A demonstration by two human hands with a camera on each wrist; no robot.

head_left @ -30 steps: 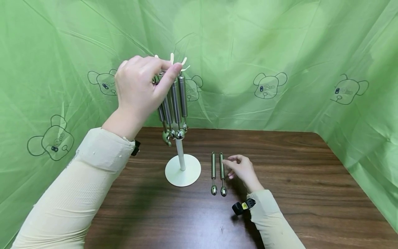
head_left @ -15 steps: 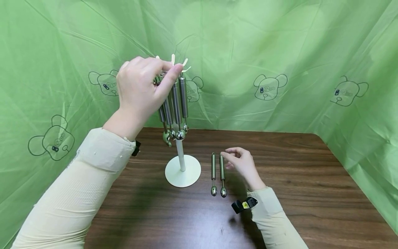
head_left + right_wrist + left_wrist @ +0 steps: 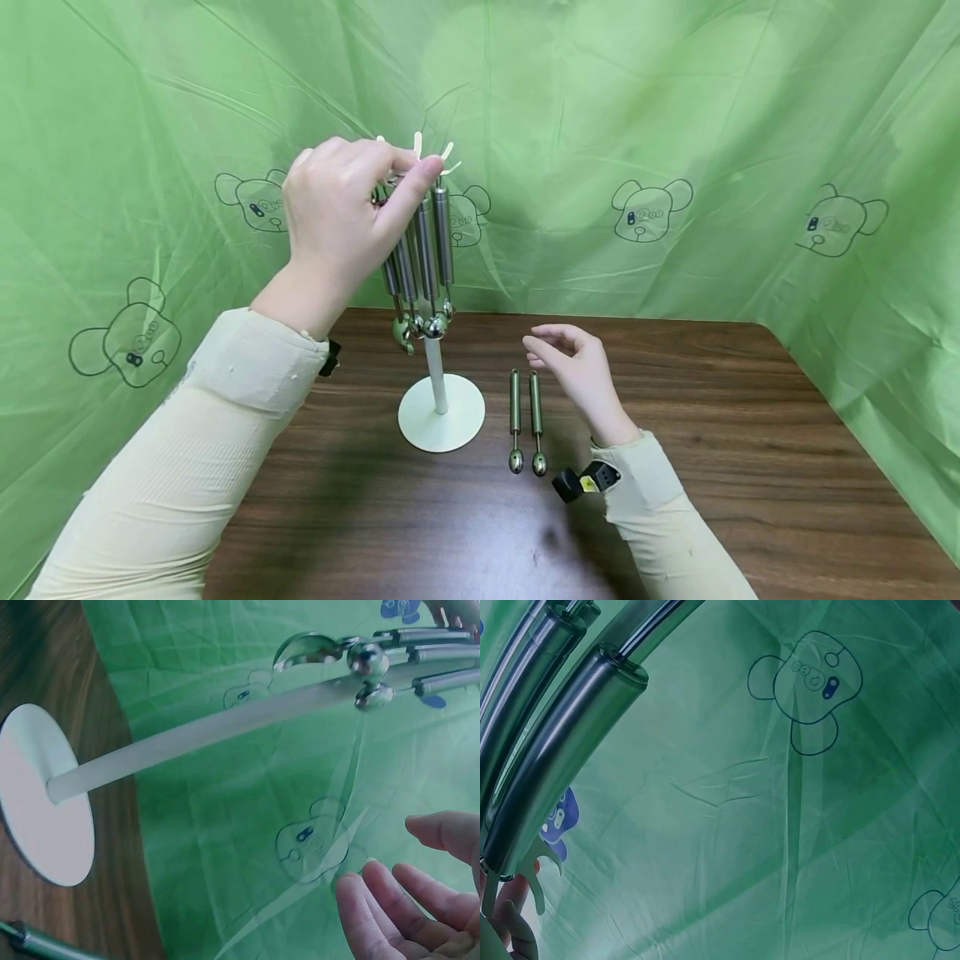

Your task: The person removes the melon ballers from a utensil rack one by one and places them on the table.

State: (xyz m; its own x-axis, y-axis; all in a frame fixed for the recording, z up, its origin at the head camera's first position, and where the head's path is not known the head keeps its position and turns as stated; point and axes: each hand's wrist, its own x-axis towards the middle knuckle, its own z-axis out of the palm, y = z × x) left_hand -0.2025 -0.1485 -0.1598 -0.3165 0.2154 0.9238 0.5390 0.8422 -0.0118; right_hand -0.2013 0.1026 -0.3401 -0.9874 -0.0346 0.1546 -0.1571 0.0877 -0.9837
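Note:
A white stand [image 3: 441,427] with a round base and hooks on top carries several steel-handled scoops [image 3: 426,250], heads hanging down; one head is a curved blade. My left hand [image 3: 333,196] pinches the top of the stand near the hooks; its fingers are partly hidden. In the left wrist view, steel handles [image 3: 566,750] hang close by. My right hand [image 3: 576,358] hovers above the table right of the stand, fingers loosely bent, holding nothing. Below it lie two scoops with small oval heads, a left one [image 3: 515,404] and a right one [image 3: 536,406], side by side.
The wooden table [image 3: 735,467] extends to both sides and toward me. A green cloth [image 3: 555,100] with bear-like face drawings encloses the back and sides. A black wrist camera [image 3: 585,481] sits on the right sleeve.
My right hand has left the right-hand lying scoop, sliding up along its handle and then lifting away toward the back. The left hand and the stand stay nearly where they were.

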